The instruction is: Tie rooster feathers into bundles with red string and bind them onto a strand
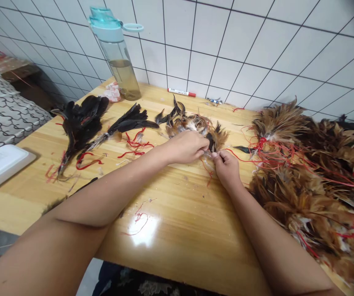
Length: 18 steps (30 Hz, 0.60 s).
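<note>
I see the left hand (189,147) gripping a small bundle of brown and black feathers (192,123) at twelve o'clock; the right hand (227,167) pinches its quills (red thread (209,177) dangling); tawny feather heap (312,181) at three o'clock.

Entry: my own two arms and hands, uncovered.
Left hand (186,146) and right hand (227,167) bare; both forearms bare, with skin showing past the elbows to the picture's lower edge.
</note>
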Each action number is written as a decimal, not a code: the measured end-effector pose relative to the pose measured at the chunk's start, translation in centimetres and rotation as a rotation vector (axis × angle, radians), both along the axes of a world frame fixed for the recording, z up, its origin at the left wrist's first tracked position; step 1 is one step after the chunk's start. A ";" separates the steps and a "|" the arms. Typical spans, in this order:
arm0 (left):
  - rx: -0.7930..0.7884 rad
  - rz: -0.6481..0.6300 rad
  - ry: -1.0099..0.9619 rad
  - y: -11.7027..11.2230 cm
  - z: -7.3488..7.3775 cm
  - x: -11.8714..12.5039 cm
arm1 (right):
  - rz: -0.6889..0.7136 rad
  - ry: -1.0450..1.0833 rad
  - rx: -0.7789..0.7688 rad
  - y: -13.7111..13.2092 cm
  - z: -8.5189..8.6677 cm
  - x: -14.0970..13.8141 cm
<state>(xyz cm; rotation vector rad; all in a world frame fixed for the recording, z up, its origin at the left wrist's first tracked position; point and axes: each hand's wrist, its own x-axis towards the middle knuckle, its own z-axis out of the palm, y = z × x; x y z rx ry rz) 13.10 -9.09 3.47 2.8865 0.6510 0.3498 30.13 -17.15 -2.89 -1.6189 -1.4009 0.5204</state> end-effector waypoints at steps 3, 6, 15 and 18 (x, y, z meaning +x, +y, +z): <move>0.068 0.015 0.034 -0.4 0.0 0.2 | 0.033 -0.020 0.015 0.1 -0.1 -0.1; 0.131 0.018 0.047 -0.5 -0.1 0.3 | 0.049 -0.011 0.014 0.2 -0.2 -0.1; 0.231 0.019 0.016 -1.0 -0.1 0.4 | 0.100 0.028 -0.021 0.4 -0.4 0.1; 0.222 0.017 0.026 -1.3 0.0 0.6 | 0.122 0.009 -0.034 0.4 -0.4 0.1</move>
